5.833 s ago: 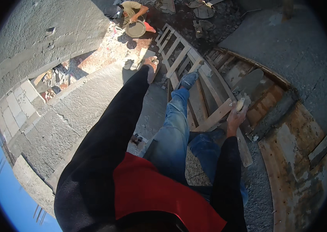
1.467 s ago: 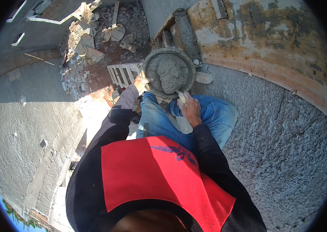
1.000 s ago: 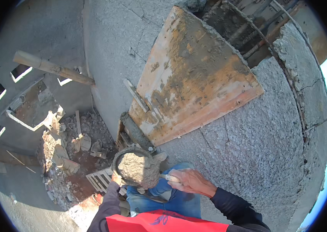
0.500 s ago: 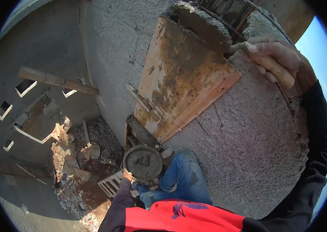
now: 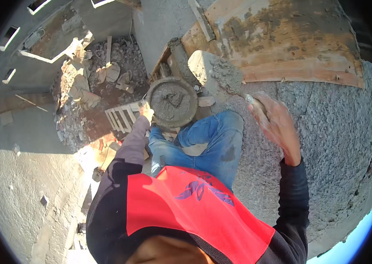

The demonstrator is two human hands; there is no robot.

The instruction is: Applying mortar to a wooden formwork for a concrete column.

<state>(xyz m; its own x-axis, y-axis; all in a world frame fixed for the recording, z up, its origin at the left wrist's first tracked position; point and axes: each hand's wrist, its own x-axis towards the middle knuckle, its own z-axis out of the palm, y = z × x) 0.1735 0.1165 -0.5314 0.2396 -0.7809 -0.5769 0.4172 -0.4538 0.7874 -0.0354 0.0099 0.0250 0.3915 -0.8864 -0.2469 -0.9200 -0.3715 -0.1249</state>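
Note:
My right hand point(image 5: 273, 119) is wrapped round the handle of a trowel point(image 5: 202, 70). Wet grey mortar clings to the blade, which is above and just right of a round bucket point(image 5: 151, 110). Inside the bucket lies grey mortar point(image 5: 168, 102) with a rough, stirred surface. At the bucket's left rim my left hand point(image 5: 147, 112) is closed on the edge or handle; which one is too small to tell. A mortar-stained wooden board point(image 5: 300, 68) lies against the rough wall beyond the trowel.
A rough cement wall point(image 5: 327, 119) fills the right side. Rubble point(image 5: 124, 61) and broken pieces cover the ground at far left, near a slatted pallet point(image 5: 122, 118). A narrow wood strip point(image 5: 201, 20) rests by the board. My jeans-clad legs point(image 5: 210, 136) are just below the bucket.
My right hand has come down from the board's upper right corner, bringing the trowel near the bucket. The view has tilted downward. My left hand stays at the bucket.

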